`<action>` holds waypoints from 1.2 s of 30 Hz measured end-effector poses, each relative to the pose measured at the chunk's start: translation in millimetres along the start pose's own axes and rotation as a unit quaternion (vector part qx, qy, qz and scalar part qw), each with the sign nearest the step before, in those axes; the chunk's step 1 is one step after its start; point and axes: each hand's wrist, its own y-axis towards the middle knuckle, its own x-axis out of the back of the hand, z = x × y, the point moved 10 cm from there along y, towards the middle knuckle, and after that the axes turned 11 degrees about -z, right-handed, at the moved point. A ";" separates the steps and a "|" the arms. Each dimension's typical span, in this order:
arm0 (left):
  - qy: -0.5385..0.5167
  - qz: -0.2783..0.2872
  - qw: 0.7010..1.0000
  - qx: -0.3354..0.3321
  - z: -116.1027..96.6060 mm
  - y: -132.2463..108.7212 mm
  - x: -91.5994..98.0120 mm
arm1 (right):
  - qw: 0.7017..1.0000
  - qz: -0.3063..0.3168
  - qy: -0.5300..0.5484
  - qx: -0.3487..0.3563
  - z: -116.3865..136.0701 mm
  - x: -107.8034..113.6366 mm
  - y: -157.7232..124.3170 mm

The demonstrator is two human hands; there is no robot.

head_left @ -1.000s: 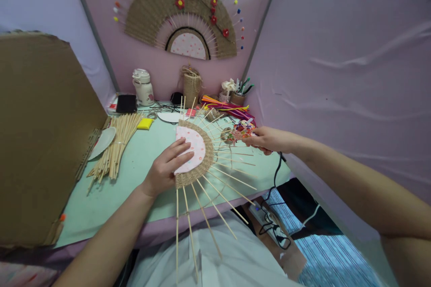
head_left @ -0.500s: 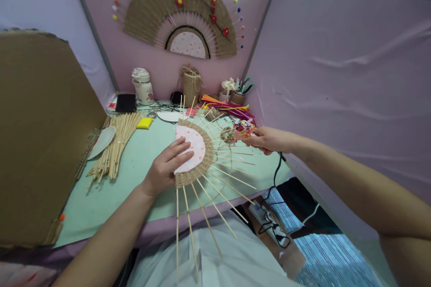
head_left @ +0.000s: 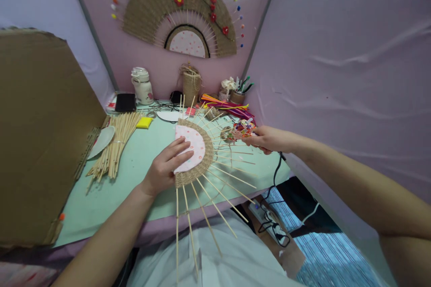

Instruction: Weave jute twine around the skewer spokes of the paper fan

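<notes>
left hand (head_left: pixel 164 167): holds half-round woven fan (head_left: pixel 199 144) | right hand (head_left: pixel 268 138): grips multicoloured item (head_left: pixel 243 129)

At centre, the half-round woven fan (head_left: pixel 198 136) sits under the left hand (head_left: pixel 166 163), its spokes fanning rightward and out over the near edge of the table (head_left: pixel 155 134), above the lap. Across to the right, the right hand (head_left: pixel 266 139) holds a hand tool (head_left: pixel 243 129) by the spoke tips. Over left lies the stick bundle (head_left: pixel 117 143), then the cardboard panel (head_left: pixel 40 134) at far left. Along the back, left to right: bottle (head_left: pixel 143 89), twine spool (head_left: pixel 191 87), pen cup (head_left: pixel 238 97), pipe cleaners (head_left: pixel 229 106) just before it. Behind, a second fan (head_left: pixel 144 13) hangs on the wall; below right, a power strip (head_left: pixel 266 222).
</notes>
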 end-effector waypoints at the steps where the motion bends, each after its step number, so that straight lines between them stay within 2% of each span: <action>1: 0.001 0.000 1.000 -0.001 -0.2 0.1 0.0 | 1.000 0.000 0.002 0.000 0.5 0.2 -0.2; 14: 0.010 -0.001 1.000 -0.006 -2.4 1.3 0.8 | 1.000 0.000 -0.010 0.005 6.1 1.7 -4.0; 36: 0.011 0.002 1.000 -0.007 -2.7 1.4 0.5 | 1.000 -0.003 -0.008 0.002 1.9 1.2 -2.8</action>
